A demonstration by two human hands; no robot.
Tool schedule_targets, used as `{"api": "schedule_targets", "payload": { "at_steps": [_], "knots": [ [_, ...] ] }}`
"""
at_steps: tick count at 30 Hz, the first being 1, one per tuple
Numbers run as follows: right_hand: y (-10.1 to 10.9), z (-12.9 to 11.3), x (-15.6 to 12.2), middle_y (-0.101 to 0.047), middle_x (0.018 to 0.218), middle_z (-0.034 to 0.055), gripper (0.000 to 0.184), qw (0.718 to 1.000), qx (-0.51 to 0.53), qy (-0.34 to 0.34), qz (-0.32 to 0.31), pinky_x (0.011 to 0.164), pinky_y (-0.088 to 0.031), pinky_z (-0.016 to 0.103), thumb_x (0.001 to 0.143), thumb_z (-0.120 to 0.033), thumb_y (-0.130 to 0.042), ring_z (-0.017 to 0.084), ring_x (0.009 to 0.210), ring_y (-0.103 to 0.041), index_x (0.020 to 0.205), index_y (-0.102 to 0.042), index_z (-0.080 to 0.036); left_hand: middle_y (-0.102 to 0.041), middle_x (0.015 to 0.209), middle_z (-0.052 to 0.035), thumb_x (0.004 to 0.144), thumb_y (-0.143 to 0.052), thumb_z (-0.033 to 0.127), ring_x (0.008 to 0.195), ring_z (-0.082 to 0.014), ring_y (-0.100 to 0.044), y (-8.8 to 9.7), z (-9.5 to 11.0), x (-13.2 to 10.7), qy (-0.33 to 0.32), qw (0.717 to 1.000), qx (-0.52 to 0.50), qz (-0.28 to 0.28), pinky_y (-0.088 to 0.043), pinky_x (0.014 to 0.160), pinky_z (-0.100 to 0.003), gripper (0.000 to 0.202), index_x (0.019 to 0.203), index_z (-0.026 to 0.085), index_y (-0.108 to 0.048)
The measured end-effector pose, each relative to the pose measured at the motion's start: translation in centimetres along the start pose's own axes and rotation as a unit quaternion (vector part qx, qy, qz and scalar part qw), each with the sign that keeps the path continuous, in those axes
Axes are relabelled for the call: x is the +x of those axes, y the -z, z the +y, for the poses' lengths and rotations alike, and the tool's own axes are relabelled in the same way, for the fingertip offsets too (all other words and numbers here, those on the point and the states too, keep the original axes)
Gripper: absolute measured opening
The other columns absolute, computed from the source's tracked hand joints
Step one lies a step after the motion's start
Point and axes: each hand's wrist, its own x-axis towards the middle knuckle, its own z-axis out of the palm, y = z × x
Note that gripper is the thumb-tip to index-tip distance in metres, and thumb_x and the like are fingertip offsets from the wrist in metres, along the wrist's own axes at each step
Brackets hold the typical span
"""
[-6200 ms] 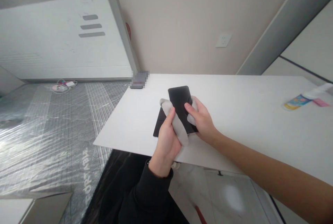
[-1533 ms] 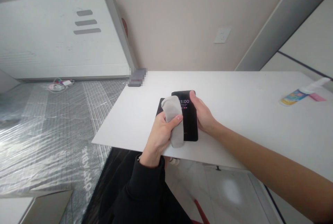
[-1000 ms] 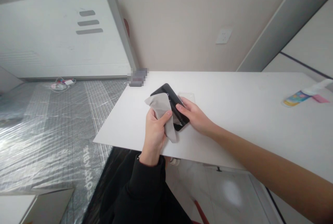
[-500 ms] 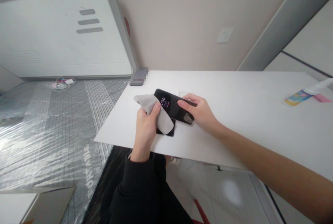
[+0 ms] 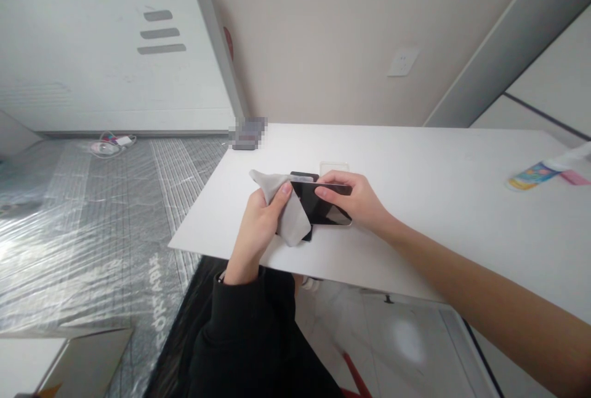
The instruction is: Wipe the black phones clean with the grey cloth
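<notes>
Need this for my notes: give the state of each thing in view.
left hand, gripping the cloth
grey cloth, bunched against the phone
right hand, holding the phone
black phone, tilted, screen dark
black slab, flat beneath the phone
clear plastic piece, lying on the white table
tube, lying down

From the right hand (image 5: 355,201), a reach toward 3 o'clock passes over the white tabletop (image 5: 438,164) as far as the coloured tube (image 5: 530,176). At 12 o'clock a clear plastic case (image 5: 333,168) sits just beyond that hand; a pixelated object (image 5: 247,134) blocks the far corner at 11 o'clock, and the beige wall (image 5: 323,47) rises behind the far edge.
</notes>
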Motion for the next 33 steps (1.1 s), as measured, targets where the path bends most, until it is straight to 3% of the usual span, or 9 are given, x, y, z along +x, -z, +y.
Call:
{"api": "schedule_targets", "payload": {
  "at_steps": [3,8,13,16,19,23,28,33],
  "knots": [
    [0.1,0.1,0.2,-0.073,0.083,0.0019,0.030,0.999,0.000,0.012,0.037,0.078,-0.048,0.036,0.083,-0.053,-0.078,0.022,0.081,-0.065,0.080,-0.072,-0.024,-0.078,0.096,-0.0067,0.076,-0.085,0.040,0.090,-0.0235,-0.072,-0.1,0.2,-0.3,0.037,0.993,-0.102,-0.050,-0.056,0.081,-0.030,0.032,0.099,0.019,-0.078],
    [0.0,-0.2,0.2,-0.071,0.082,0.0018,0.032,0.998,0.001,0.008,0.066,0.078,-0.048,0.036,0.083,-0.055,-0.076,0.023,0.082,-0.065,0.077,-0.069,-0.024,-0.078,0.098,-0.0065,0.065,-0.084,0.024,0.096,-0.0260,-0.073,0.2,0.6,-0.4,0.062,0.978,-0.187,-0.061,-0.057,0.084,-0.032,0.028,0.092,0.021,-0.077],
    [0.1,-0.8,-0.1,-0.072,0.080,0.0020,0.024,0.998,-0.032,0.039,0.034,0.079,-0.047,0.037,0.085,-0.045,-0.075,0.022,0.080,-0.065,0.077,-0.069,-0.024,-0.079,0.086,-0.0083,0.065,-0.091,0.037,0.076,-0.0224,-0.072,0.5,0.5,0.1,0.048,0.997,-0.037,-0.055,-0.056,0.070,-0.031,0.035,0.090,0.015,-0.079],
    [0.1,-1.0,-0.2,-0.074,0.082,0.0023,0.017,0.997,-0.048,0.059,0.008,0.080,-0.048,0.038,0.085,-0.039,-0.074,0.022,0.081,-0.066,0.079,-0.071,-0.024,-0.075,0.071,-0.0047,0.068,-0.089,0.042,0.061,-0.0163,-0.062,0.4,0.5,0.2,0.032,0.996,0.086,0.004,-0.045,0.055,-0.025,0.031,0.072,0.015,-0.076],
    [0.2,-0.7,-0.1,-0.073,0.081,0.0021,0.018,0.998,-0.040,0.043,0.018,0.080,-0.048,0.038,0.085,-0.041,-0.074,0.023,0.080,-0.066,0.079,-0.071,-0.024,-0.063,0.055,-0.0008,0.076,-0.083,0.049,0.053,-0.0130,-0.051,0.3,0.2,0.3,-0.009,0.990,0.134,0.041,-0.034,0.048,-0.024,0.041,0.057,0.017,-0.067],
    [0.1,-0.2,-0.1,-0.073,0.080,0.0019,0.024,0.998,-0.019,0.020,0.054,0.082,-0.048,0.039,0.084,-0.046,-0.076,0.023,0.081,-0.066,0.077,-0.071,-0.024,-0.069,0.064,-0.0016,0.076,-0.083,0.051,0.061,-0.0157,-0.059,0.0,-0.2,0.6,-0.006,1.000,0.017,0.010,-0.043,0.056,-0.024,0.037,0.070,0.017,-0.074],
    [-0.5,0.4,-0.1,-0.070,0.083,0.0026,0.029,0.994,0.026,0.001,0.106,0.081,-0.050,0.038,0.084,-0.052,-0.075,0.025,0.089,-0.065,0.075,-0.068,-0.025,-0.078,0.086,-0.0038,0.062,-0.093,0.035,0.082,-0.0208,-0.072,-0.9,-0.1,0.3,0.024,0.984,-0.174,-0.009,-0.055,0.077,-0.029,0.034,0.087,0.019,-0.076],
    [-0.9,-0.2,-0.3,-0.069,0.082,0.0022,0.033,0.996,0.041,-0.004,0.080,0.077,-0.050,0.036,0.083,-0.056,-0.075,0.023,0.083,-0.065,0.079,-0.066,-0.025,-0.080,0.088,-0.0038,0.063,-0.094,0.032,0.077,-0.0181,-0.071,-0.5,-0.3,0.0,0.041,0.993,-0.112,-0.023,-0.056,0.074,-0.028,0.035,0.090,0.016,-0.077]
  ]
}}
